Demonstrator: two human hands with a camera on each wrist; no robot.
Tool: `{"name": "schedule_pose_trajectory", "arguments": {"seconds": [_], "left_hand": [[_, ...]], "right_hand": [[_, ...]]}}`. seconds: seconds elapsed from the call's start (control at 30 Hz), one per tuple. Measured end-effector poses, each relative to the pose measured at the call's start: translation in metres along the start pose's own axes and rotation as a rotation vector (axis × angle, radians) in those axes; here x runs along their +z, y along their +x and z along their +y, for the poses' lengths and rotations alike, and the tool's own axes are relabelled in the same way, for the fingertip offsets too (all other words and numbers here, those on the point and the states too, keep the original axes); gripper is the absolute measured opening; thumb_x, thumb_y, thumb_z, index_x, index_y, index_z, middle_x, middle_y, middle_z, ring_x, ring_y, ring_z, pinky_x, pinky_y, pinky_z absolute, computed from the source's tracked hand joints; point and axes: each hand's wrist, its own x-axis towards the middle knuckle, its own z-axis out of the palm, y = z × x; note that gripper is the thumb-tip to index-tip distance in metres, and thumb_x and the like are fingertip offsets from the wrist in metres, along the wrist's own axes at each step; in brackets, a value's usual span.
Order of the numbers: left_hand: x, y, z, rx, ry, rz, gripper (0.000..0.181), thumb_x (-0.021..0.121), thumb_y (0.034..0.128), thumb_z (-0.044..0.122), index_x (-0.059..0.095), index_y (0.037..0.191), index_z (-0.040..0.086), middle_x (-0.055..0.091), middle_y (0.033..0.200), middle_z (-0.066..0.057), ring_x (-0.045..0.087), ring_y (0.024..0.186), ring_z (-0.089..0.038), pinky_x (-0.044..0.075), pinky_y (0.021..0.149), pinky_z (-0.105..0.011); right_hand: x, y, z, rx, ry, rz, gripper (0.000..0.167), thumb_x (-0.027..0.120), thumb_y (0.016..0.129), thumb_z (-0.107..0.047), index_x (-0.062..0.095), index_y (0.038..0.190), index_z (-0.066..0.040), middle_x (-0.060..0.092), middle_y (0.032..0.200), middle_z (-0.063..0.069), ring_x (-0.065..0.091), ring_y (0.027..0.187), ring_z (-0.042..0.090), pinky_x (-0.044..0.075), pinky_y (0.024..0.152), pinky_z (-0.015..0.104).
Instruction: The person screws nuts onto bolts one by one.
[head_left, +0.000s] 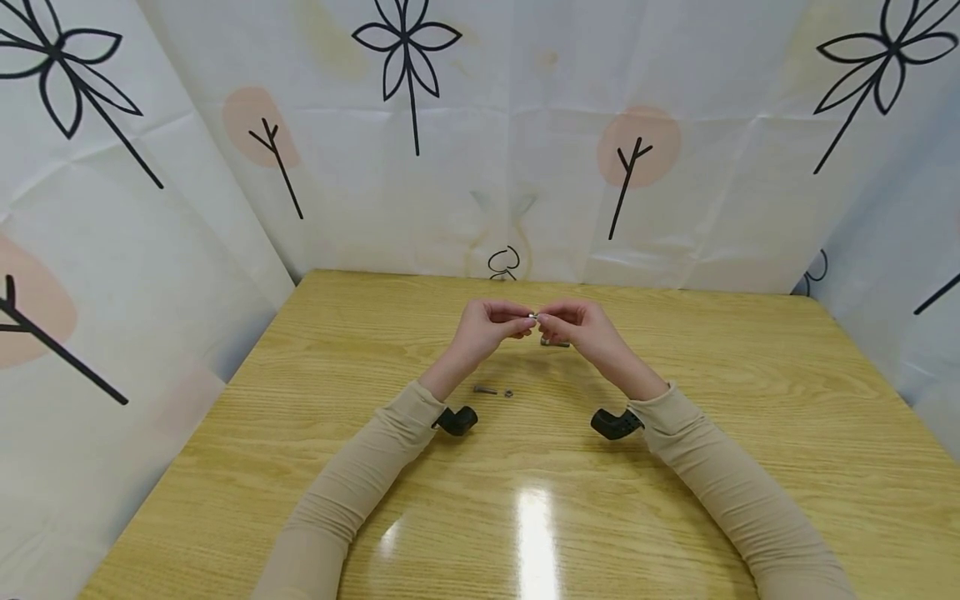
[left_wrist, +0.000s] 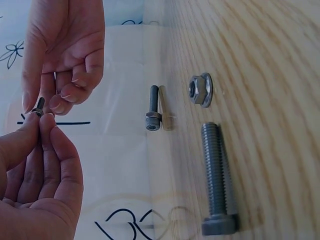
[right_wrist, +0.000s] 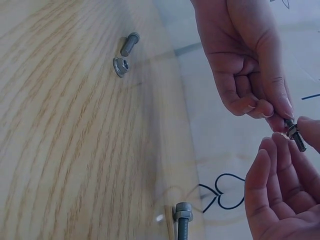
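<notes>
A small bolt [right_wrist: 300, 142] is held up above the far part of the table, with a nut [right_wrist: 292, 131] on its threads. My left hand [head_left: 482, 329] pinches one end of this bolt between thumb and fingertips, so that end is hidden. From the other side my right hand [head_left: 592, 333] pinches at the nut with thumb and forefinger. The left wrist view shows the threaded tip sticking out between both hands, while the right hand's other fingers curl loosely. In the head view the fingers cover most of the piece.
Nearer me on the wooden table [head_left: 375, 483] lie a larger loose bolt [left_wrist: 215, 175] and a flange nut [left_wrist: 201, 90]. Farther back, below the right hand, lies another bolt [left_wrist: 153, 107] with a nut on it. Patterned cloth [head_left: 487, 167] hangs behind and along the sides.
</notes>
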Motion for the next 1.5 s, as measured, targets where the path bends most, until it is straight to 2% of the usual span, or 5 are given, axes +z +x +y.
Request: {"name": "schedule_pose_trajectory", "arguments": {"seconds": [0.33, 0.63, 0.93, 1.23, 1.5], "left_hand": [[0.0, 0.0, -0.001, 0.005, -0.011, -0.005, 0.018, 0.073, 0.0856, 0.009, 0.073, 0.1, -0.002, 0.072, 0.087, -0.013, 0.069, 0.079, -0.022, 0.058, 0.081, -0.046], [0.0, -0.002, -0.001, -0.013, -0.012, 0.004, 0.019, 0.073, 0.0855, 0.009, 0.073, 0.099, -0.004, 0.067, 0.095, -0.028, 0.069, 0.079, -0.024, 0.058, 0.081, -0.046], [0.001, -0.004, 0.0, -0.035, 0.002, 0.018, 0.016, 0.073, 0.0854, 0.009, 0.074, 0.098, -0.002, 0.071, 0.088, -0.017, 0.069, 0.078, -0.023, 0.06, 0.079, -0.042], [-0.002, -0.002, 0.004, -0.04, -0.021, 0.034, 0.018, 0.073, 0.0855, 0.009, 0.073, 0.099, -0.003, 0.072, 0.089, -0.013, 0.069, 0.079, -0.022, 0.06, 0.079, -0.039], [-0.002, -0.007, 0.004, -0.057, -0.004, 0.022, 0.018, 0.074, 0.0854, 0.01, 0.073, 0.1, -0.001, 0.072, 0.089, -0.013, 0.069, 0.08, -0.023, 0.059, 0.081, -0.041]], "right_hand": [[0.0, -0.001, -0.002, -0.007, 0.016, -0.017, 0.031, 0.064, 0.094, -0.02, 0.062, 0.115, 0.003, 0.063, 0.103, 0.022, 0.059, 0.095, 0.044, 0.053, 0.088, 0.053], [0.001, -0.003, 0.0, -0.003, 0.039, -0.021, 0.036, 0.066, 0.093, -0.015, 0.057, 0.122, 0.004, 0.064, 0.105, 0.018, 0.059, 0.096, 0.044, 0.049, 0.09, 0.058], [0.001, -0.003, 0.001, 0.015, 0.038, -0.032, 0.033, 0.058, 0.098, -0.02, 0.06, 0.116, 0.008, 0.059, 0.107, 0.03, 0.064, 0.094, 0.035, 0.055, 0.089, 0.046], [-0.006, -0.006, -0.005, -0.007, 0.043, -0.092, 0.034, 0.065, 0.093, -0.011, 0.058, 0.122, 0.005, 0.066, 0.109, 0.014, 0.06, 0.104, 0.041, 0.047, 0.096, 0.055], [-0.005, -0.01, -0.007, 0.003, 0.036, -0.07, 0.03, 0.066, 0.092, -0.007, 0.061, 0.119, 0.004, 0.065, 0.103, 0.016, 0.058, 0.102, 0.044, 0.049, 0.093, 0.056]]}}
